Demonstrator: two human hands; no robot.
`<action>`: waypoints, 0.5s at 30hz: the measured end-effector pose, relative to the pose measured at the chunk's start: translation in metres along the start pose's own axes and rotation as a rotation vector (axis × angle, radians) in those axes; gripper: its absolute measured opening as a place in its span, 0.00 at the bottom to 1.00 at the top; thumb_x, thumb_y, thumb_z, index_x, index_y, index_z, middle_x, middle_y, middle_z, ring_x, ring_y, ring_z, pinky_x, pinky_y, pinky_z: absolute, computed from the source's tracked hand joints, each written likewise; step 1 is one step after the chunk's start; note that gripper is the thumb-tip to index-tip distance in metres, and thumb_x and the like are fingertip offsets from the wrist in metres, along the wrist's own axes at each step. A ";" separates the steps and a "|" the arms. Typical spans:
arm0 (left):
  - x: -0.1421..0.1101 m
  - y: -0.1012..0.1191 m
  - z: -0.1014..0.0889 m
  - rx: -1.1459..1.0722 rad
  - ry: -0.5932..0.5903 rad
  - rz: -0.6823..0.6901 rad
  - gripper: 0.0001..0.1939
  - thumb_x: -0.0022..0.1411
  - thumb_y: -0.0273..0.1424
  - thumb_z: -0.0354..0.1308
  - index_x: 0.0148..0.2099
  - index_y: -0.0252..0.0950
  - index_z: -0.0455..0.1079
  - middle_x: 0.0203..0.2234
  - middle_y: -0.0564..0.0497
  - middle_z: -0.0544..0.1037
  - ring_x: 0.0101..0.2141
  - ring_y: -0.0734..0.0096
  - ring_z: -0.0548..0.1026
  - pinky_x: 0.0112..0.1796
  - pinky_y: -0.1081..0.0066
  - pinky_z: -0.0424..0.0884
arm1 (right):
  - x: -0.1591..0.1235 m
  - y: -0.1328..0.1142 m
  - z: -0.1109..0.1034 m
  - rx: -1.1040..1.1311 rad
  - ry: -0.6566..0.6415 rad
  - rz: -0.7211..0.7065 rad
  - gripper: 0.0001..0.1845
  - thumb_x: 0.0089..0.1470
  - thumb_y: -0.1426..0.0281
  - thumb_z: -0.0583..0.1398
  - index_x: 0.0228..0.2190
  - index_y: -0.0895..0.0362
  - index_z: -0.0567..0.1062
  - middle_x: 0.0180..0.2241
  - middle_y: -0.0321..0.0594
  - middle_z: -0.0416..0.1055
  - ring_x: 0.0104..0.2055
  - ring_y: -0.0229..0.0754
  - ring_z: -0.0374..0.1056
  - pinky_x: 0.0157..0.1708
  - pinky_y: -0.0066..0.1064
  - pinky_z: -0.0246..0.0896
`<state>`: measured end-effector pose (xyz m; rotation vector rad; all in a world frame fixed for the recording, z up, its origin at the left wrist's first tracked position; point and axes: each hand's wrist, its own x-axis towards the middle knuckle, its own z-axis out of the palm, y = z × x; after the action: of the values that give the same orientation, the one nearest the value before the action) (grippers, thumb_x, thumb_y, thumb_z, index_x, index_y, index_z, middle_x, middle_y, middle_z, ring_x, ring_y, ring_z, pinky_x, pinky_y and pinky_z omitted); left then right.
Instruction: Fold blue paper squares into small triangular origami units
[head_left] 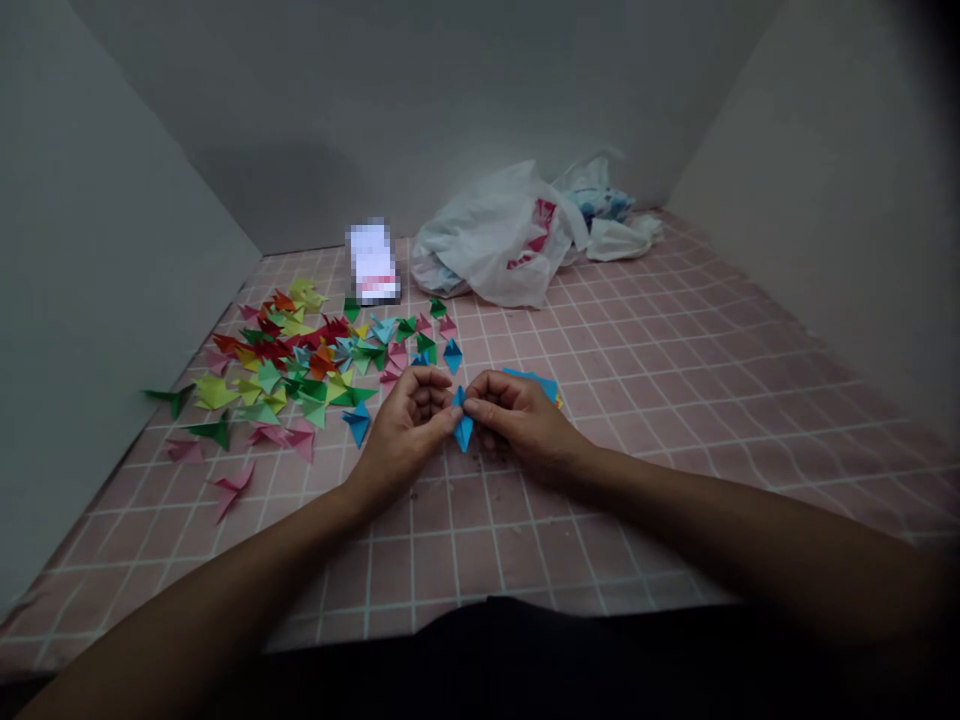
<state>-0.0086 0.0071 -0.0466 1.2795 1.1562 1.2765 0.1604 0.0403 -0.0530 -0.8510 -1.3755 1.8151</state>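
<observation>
Looks like a corner of someone's home to me, though I couldn't swear to it: plain pale walls (420, 90) close in at nine, twelve and three o'clock around a cloth-covered table (720, 400), pink with white grid lines. A glowing phone (373, 258) stands toward eleven, a crumpled plastic carrier bag (487, 235) at twelve, bright folded-paper shapes (321, 362) around nine to ten.

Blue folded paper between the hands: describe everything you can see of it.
The blue folded paper is small and diamond-shaped, with creases and lighter and darker blue faces. One point faces the wearer, the other away. The left hand and right hand pinch it around its middle, thumbs partly covering it. It shows over the pink gridded cloth; whether they touch is unclear.
</observation>
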 end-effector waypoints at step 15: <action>-0.004 0.010 0.002 0.129 -0.180 -0.235 0.12 0.59 0.38 0.63 0.31 0.35 0.70 0.21 0.57 0.69 0.23 0.78 0.65 0.26 0.75 0.60 | 0.003 -0.004 -0.004 -0.099 0.075 -0.067 0.13 0.54 0.60 0.65 0.27 0.55 0.69 0.16 0.26 0.61 0.16 0.31 0.55 0.16 0.24 0.49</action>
<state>-0.0067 0.0020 -0.0374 1.2816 1.2335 0.9087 0.1625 0.0454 -0.0504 -0.9038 -1.4385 1.6592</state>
